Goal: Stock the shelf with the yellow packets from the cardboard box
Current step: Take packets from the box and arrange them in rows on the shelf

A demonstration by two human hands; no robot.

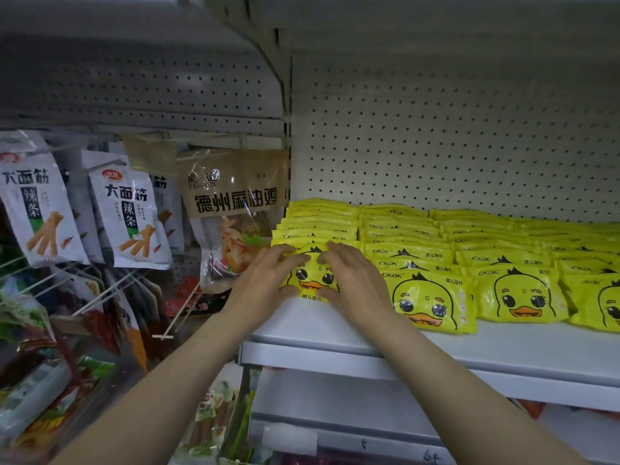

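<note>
Head view: shelf (335, 330) carries rows of yellow packets (516, 290), stood one behind another.
Writing: "CKAK" above a duck face (smaller characters unreadable).
Front packet (313, 276): leftmost row, at the shelf's front.
Left hand (268, 280): grips its left side, fingers over the top, thumb below.
Right hand (352, 280): same grip, right side.
Beside: hanging white bags (131, 216) reading "大面筋 辣条".

Glossy crinkly plastic film on yellow packets (432, 297); shelf (335, 330) smooth matt painted metal w/ perforated back panel (436, 129).
</note>
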